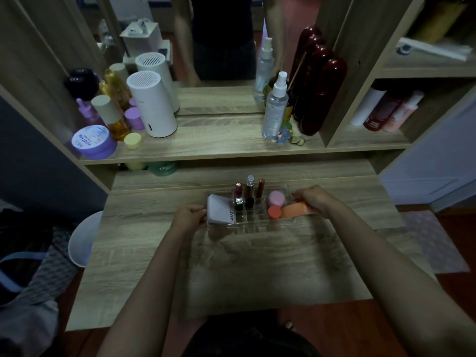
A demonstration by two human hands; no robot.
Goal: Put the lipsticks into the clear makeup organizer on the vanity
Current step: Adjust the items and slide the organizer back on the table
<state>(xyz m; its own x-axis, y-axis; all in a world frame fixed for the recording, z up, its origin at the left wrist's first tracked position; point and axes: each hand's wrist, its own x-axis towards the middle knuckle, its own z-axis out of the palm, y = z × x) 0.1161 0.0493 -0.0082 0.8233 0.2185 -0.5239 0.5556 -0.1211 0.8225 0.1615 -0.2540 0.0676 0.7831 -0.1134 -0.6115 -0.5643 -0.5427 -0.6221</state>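
Currently: clear makeup organizer point(253, 222) held at both ends on the wooden vanity top point(144, 228).

Five lipsticks point(249, 193) stand upright in its centre slots. The left hand point(189, 215) grips the left end beside a white compact point(219, 210); the right hand point(313, 199) grips the right end near an orange sponge point(293, 210) and a pink-lidded jar point(277, 197).
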